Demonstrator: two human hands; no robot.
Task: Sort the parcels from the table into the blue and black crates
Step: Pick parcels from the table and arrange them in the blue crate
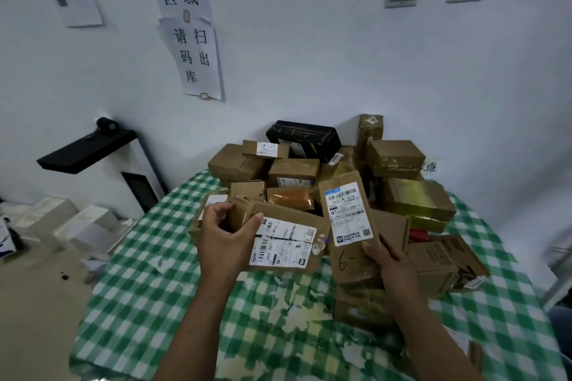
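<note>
- Parcels lie in a big heap at the far edge of the table, right up against the wall; most are brown boxes, one is a black box, one is a shiny gold box
- The left hand grips the left end of a flat parcel; its fingers curl over the top edge and the thumb sits on the front; this parcel is near the middle of the table, just in front of the heap
- The right hand holds a tall parcel by its lower part, with the thumb on the front; the parcel stands almost upright and its white label faces the person; "6-" is written in pen under the label
- The two held parcels are side by side; I cannot tell if they touch
- I think this is the checking step; both labels are turned up to be read, so the person can pick a crate for each one
- The blue and black crates are not in view; the next move likely calls for a turn away from the table, a firm hold on both parcels, and care to put each one in the right crate
</note>
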